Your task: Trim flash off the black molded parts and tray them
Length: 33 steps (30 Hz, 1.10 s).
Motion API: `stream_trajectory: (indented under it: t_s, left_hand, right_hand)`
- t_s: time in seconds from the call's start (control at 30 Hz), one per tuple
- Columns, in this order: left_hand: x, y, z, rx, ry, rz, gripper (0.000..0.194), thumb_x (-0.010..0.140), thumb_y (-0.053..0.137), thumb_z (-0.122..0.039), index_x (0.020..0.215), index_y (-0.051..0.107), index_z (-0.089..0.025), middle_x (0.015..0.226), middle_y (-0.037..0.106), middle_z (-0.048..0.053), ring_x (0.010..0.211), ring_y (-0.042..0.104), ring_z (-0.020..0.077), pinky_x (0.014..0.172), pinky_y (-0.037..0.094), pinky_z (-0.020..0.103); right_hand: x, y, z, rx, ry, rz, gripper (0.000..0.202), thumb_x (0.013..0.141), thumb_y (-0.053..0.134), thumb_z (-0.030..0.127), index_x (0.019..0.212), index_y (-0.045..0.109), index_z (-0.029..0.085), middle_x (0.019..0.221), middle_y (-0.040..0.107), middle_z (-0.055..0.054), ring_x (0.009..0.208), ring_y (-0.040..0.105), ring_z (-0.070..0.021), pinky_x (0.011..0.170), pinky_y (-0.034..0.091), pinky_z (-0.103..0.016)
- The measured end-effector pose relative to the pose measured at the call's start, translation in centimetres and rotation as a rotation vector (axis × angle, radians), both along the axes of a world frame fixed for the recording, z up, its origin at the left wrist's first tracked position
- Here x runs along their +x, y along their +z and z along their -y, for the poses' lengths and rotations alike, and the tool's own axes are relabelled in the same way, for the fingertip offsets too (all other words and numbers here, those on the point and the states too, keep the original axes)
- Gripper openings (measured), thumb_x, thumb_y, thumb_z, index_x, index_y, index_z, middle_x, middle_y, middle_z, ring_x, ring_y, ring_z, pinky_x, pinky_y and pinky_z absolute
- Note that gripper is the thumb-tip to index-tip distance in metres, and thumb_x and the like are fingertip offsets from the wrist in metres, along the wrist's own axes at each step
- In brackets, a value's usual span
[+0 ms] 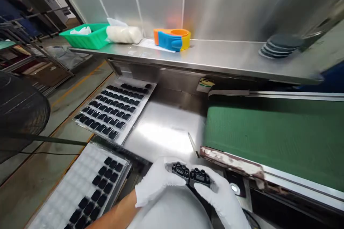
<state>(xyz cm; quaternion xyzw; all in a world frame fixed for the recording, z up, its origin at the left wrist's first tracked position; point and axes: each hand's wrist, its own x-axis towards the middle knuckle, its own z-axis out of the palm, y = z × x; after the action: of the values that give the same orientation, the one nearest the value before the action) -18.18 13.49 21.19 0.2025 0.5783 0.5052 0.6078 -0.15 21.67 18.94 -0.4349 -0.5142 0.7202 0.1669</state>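
My left hand [162,179], in a white glove, is closed on a black molded part [180,170] with small round posts on top. Beside it, my right hand [215,189], also gloved in white, grips a similar black part [199,176]. The two parts are side by side, close together, near the front edge of the metal table [161,132]. Just beyond my hands a thin pen-like tool [192,143] lies on the table.
Left of the table are a tray [107,109] of black pieces and a lower, partly filled tray [77,182]. A green conveyor belt [274,139] runs at right. The shelf [220,57] holds a green basket [92,37], tape dispenser [172,39] and stacked dark discs [281,46].
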Motion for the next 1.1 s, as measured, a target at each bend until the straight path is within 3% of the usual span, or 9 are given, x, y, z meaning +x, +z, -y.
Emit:
stream_trajectory:
  t_s: [0.17,0.33,0.43,0.57,0.67,0.83,1.0,1.1]
  left_hand:
    - [-3.9,-1.3,4.6,-0.059,0.156,-0.041,0.039,0.049,0.089,-0.014,0.087,0.079,-0.015,0.084,0.076,0.004,0.085,0.067,0.0235,0.082,0.052,0.033]
    - [-7.1,-2.2,8.0,0.055,0.115,-0.116,0.03,0.057,0.089,-0.014,0.085,0.079,-0.018,0.086,0.078,0.004,0.083,0.07,0.0204,0.08,0.055,0.03]
    - [-8.3,-3.4,10.2,0.229,0.084,-0.212,0.028,0.068,0.08,-0.007,0.091,0.08,-0.022,0.091,0.078,0.003,0.084,0.071,0.0176,0.081,0.055,0.027]
    - [-8.7,-5.2,12.5,0.564,0.07,-0.453,0.043,0.08,0.065,0.002,0.109,0.076,-0.028,0.093,0.074,0.002,0.082,0.068,0.0131,0.077,0.053,0.025]
    - [-8.4,-5.9,13.3,0.693,0.115,-0.58,0.046,0.081,0.066,0.001,0.115,0.072,-0.03,0.089,0.069,0.001,0.08,0.065,0.0132,0.075,0.051,0.026]
    - [-8.2,-6.2,14.3,0.751,0.134,-0.661,0.044,0.082,0.066,0.0,0.117,0.069,-0.028,0.09,0.069,0.002,0.082,0.063,0.0151,0.077,0.049,0.03]
    - [-8.4,-6.1,15.2,0.761,0.13,-0.738,0.04,0.083,0.068,-0.005,0.116,0.067,-0.026,0.089,0.069,0.003,0.082,0.063,0.0155,0.077,0.05,0.031]
    - [-8.3,-6.0,15.2,0.777,0.107,-0.771,0.039,0.082,0.069,-0.004,0.114,0.067,-0.026,0.088,0.07,0.002,0.082,0.063,0.0151,0.078,0.05,0.031]
  right_hand:
    - [-3.9,-0.8,3.5,0.032,0.123,0.042,0.04,0.069,0.08,0.032,0.108,0.075,0.024,0.115,0.075,-0.008,0.112,0.066,-0.0302,0.102,0.053,-0.042]
    - [-6.9,-0.8,7.0,0.024,0.142,-0.002,0.041,0.07,0.08,0.025,0.11,0.075,0.029,0.118,0.074,-0.005,0.113,0.066,-0.0272,0.101,0.053,-0.039]
    - [-7.9,-1.0,8.4,0.07,0.17,-0.005,0.039,0.071,0.082,0.023,0.109,0.076,0.032,0.115,0.074,-0.003,0.11,0.067,-0.0242,0.101,0.053,-0.036]
    - [-8.6,-1.1,9.6,0.239,0.207,-0.068,0.036,0.076,0.076,0.016,0.106,0.077,0.036,0.108,0.075,0.0,0.1,0.069,-0.0188,0.091,0.056,-0.027]
    - [-8.8,-1.0,10.2,0.384,0.175,-0.136,0.042,0.076,0.071,0.008,0.105,0.077,0.038,0.104,0.076,0.002,0.097,0.069,-0.0163,0.086,0.056,-0.022]
    - [-9.1,-0.5,10.9,0.499,0.19,-0.187,0.042,0.079,0.071,0.011,0.108,0.075,0.039,0.104,0.075,0.002,0.094,0.07,-0.0139,0.082,0.057,-0.017]
    - [-8.9,-0.4,11.8,0.524,0.209,-0.196,0.054,0.077,0.066,0.001,0.112,0.073,0.042,0.104,0.074,0.005,0.095,0.07,-0.0117,0.083,0.056,-0.015]
    - [-8.3,-0.6,12.3,0.534,0.206,-0.186,0.051,0.079,0.066,0.004,0.113,0.073,0.042,0.105,0.074,0.004,0.096,0.069,-0.0122,0.083,0.057,-0.017]
